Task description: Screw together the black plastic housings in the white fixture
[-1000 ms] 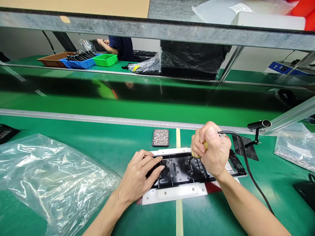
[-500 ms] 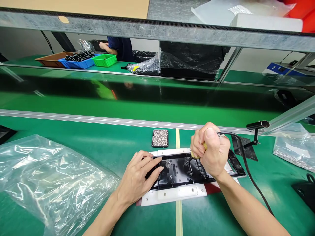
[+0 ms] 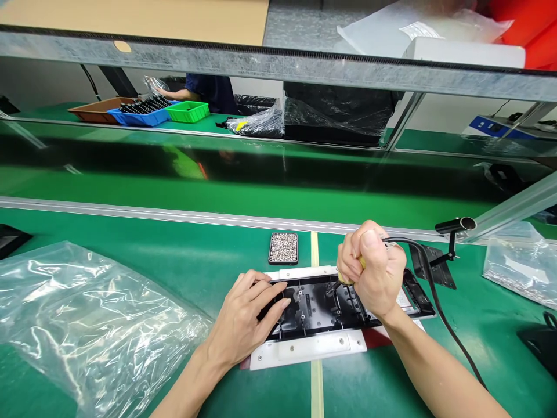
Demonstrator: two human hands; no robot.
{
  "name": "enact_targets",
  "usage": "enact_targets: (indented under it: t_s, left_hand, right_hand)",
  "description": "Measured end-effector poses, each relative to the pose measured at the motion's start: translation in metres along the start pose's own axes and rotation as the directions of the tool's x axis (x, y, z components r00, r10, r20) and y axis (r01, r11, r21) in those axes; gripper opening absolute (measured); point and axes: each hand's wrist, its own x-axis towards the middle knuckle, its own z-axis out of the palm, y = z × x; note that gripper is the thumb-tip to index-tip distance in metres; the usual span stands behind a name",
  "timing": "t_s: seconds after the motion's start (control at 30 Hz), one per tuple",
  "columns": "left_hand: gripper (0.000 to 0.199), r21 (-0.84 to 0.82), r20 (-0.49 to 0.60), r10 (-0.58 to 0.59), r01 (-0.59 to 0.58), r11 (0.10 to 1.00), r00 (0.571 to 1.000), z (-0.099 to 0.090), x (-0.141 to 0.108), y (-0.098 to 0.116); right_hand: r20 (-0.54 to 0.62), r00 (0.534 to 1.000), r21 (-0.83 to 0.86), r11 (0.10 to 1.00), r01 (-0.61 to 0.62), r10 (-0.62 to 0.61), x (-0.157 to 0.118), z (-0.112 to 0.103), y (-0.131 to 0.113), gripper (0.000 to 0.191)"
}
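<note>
A long black plastic housing [image 3: 319, 303] lies in a white fixture [image 3: 308, 350] on the green bench. My left hand [image 3: 250, 313] rests flat on the housing's left end, fingers spread. Above its right half, my right hand [image 3: 374, 270] is closed in a fist round a corded soldering iron [image 3: 346, 280] with a yellowish grip. The iron's dark shaft points down and left to the housing's inside; I cannot tell what its tip touches. A small black tray [image 3: 283, 263] of tiny metal pieces stands behind the fixture.
A tube-shaped iron stand [image 3: 455, 225] is at the right, and the black cable [image 3: 439, 313] runs past my right forearm. Clear plastic bags lie left [image 3: 100, 325] and right [image 3: 517, 261]. Across the green belt [image 3: 209, 194], a co-worker's arm [image 3: 180, 94] is near several bins [image 3: 189, 112].
My hands and the soldering iron hold nearly the same place on the housing. The view has shifted slightly. Across the belt, the co-worker's hand has moved left to a clear bag.
</note>
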Motion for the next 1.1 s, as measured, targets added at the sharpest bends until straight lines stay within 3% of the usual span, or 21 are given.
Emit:
enact_targets:
  t_s: [0.93,1.1]
  left_hand:
    - [0.023,0.027,-0.010,-0.002,0.002,1.000,1.000,-0.001,0.004,0.004]
    - [0.024,0.061,-0.151,0.114,-0.106,0.992,0.982,-0.013,-0.005,-0.001]
  right_hand:
    - [0.010,1.000,0.034,0.999,0.017,-0.017,0.003,0.001,0.001,0.043]
    - [0.063,0.996,0.063,0.995,-0.073,0.069,0.005,0.022,-0.005,0.057]
